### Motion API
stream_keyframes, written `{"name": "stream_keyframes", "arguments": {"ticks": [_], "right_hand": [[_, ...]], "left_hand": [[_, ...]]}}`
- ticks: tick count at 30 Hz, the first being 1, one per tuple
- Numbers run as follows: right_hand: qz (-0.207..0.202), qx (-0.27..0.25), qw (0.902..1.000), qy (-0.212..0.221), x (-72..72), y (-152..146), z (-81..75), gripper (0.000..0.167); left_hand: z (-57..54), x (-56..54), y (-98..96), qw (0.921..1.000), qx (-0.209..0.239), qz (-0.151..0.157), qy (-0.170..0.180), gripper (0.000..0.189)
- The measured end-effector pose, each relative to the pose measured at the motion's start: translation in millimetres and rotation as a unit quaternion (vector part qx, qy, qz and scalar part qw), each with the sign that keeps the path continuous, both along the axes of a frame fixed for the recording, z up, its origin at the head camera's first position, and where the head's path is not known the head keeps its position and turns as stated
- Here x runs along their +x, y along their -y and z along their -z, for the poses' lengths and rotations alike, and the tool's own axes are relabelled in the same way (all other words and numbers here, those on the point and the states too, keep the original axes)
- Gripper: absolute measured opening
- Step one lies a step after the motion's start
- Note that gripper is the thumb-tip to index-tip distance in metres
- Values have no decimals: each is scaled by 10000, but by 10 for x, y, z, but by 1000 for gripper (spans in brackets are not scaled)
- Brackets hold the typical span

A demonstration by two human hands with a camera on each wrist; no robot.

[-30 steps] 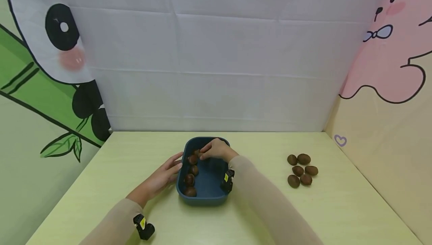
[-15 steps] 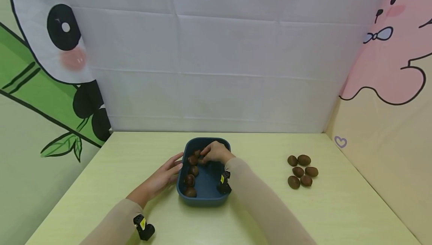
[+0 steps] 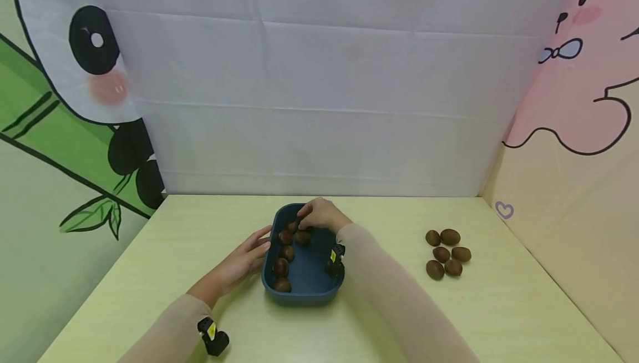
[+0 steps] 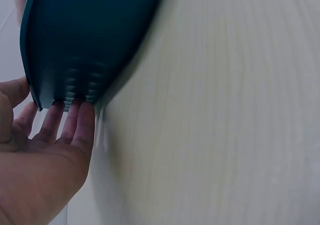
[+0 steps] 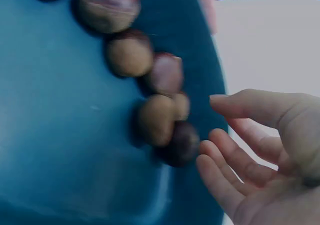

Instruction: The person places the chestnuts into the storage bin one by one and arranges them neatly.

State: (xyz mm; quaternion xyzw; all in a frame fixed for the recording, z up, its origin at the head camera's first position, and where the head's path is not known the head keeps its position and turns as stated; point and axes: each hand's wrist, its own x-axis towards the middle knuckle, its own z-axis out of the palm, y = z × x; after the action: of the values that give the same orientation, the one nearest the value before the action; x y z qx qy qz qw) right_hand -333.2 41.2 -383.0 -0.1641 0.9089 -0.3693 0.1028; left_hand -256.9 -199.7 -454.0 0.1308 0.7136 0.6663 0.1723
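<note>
A dark blue rectangular bin (image 3: 312,296) stands on the table, with a row of brown chestnuts (image 3: 280,267) along its left wall. My left hand (image 3: 241,263) rests its fairly straight fingers on the bin's left outer side; in the left wrist view those fingertips (image 4: 85,110) touch the ribbed wall. Over the bin's far end, my right hand (image 3: 324,216) is loosely spread and holds nothing. One chestnut (image 3: 302,237) lies just below its fingers. In the right wrist view, the fingertips (image 5: 205,170) are right beside a dark chestnut (image 5: 182,144).
To the right of the bin, several more chestnuts (image 3: 441,254) lie grouped on the pale wooden table (image 3: 389,252). A white cloth panel (image 3: 324,102) rises behind the table. Cartoon-printed walls flank it on both sides.
My right hand has let go of a chestnut, which now shows beside the row in the bin, and has moved up toward the far rim. The left hand has stayed still.
</note>
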Motion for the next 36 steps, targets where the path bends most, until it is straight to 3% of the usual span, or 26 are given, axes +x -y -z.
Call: {"name": "stream_keyframes", "arguments": {"ticks": [9,19,26,36], "right_hand": [[-605,324,9976,-14,41,-318,-431,35],[-813,597,9949,67,203,-1011,-571,38],[-797,585,9951,94,351,-1636,-525,35],[-503,1036,9933,107,718,-2448,-205,34]], "left_hand": [[11,-10,-5,10000,17,-9,-38,60],[13,-16,0,10000,-28,-55,6,61],[34,-36,-6,10000,50,-47,-31,60],[40,-56,-17,10000,63,-26,-28,60]]}}
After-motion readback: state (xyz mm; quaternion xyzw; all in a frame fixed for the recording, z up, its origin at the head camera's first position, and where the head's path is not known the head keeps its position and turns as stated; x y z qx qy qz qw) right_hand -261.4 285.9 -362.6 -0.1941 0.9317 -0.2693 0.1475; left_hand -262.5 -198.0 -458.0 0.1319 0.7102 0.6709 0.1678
